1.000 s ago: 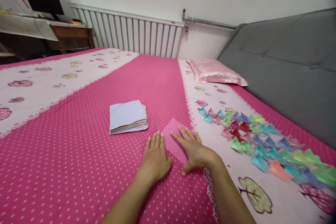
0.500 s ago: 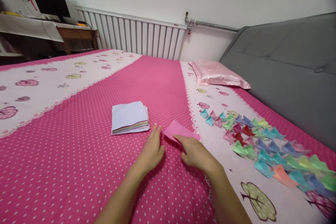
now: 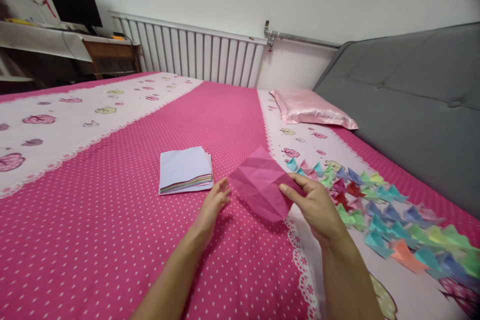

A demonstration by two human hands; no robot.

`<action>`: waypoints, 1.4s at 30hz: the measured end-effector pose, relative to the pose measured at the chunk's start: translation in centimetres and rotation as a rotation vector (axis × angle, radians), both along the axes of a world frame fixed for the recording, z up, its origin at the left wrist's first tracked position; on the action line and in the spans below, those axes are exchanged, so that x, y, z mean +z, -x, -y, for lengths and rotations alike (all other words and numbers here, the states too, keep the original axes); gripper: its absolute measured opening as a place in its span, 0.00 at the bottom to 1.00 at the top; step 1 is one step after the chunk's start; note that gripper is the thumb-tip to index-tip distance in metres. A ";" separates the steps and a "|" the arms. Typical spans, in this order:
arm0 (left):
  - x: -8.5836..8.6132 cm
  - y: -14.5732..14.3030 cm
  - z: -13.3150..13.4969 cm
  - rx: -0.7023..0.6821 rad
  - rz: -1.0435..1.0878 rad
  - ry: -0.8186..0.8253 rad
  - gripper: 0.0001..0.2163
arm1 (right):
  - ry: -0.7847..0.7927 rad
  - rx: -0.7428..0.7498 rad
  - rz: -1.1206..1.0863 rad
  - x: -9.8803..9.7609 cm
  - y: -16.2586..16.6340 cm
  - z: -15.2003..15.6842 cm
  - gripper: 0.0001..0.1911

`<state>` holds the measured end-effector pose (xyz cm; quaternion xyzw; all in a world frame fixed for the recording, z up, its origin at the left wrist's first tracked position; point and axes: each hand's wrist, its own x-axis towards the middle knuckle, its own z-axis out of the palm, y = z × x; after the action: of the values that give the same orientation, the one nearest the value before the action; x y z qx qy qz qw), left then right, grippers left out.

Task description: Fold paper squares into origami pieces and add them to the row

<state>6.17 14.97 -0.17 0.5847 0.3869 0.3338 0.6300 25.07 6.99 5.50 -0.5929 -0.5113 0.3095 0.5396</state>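
Observation:
A creased square of pink origami paper (image 3: 260, 185) is spread out above the bed, its corners pointing up, down and sideways. My right hand (image 3: 313, 202) pinches its right corner between thumb and fingers. Close to the paper's left corner is my left hand (image 3: 214, 205), fingers apart and holding nothing; whether a fingertip touches the paper I cannot tell. Left of that hand lies a stack of square paper sheets (image 3: 185, 167), pale lilac on top with several colours along the edge.
Rows of small folded paper boats (image 3: 390, 230) in many colours cover the bed at the right. Behind them are a pink satin pillow (image 3: 311, 106) and a grey headboard (image 3: 412, 90). A white radiator (image 3: 187, 50) stands past the pink dotted bedspread (image 3: 112, 230).
The pink paper, folded and lower before, is now opened out and raised. My right hand has moved to the right with it, and my left hand has shifted slightly left.

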 end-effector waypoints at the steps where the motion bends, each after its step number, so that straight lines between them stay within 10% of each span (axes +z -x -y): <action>1: 0.4 0.1 0.0 -0.023 0.122 0.075 0.26 | -0.006 0.013 -0.138 0.0 0.1 0.0 0.19; 9: 2.7 0.3 0.6 0.032 0.741 0.436 0.17 | 0.109 -0.005 -0.650 -2.7 1.5 -2.2 0.18; 22: 0.4 -0.3 0.3 0.186 0.439 0.340 0.16 | 0.162 -0.002 -0.652 -4.5 3.2 -3.1 0.17; 34: 0.4 -0.2 0.1 0.191 0.261 0.154 0.20 | 0.128 0.097 -0.363 -2.6 2.0 -2.1 0.46; 42: 1.1 -0.3 0.3 0.245 0.384 0.140 0.35 | 0.178 0.173 -0.314 -3.4 1.6 -2.3 0.26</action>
<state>6.47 14.68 0.89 0.4141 0.3502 0.4854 0.6858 23.44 9.29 2.06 -0.5364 -0.4405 0.4875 0.5297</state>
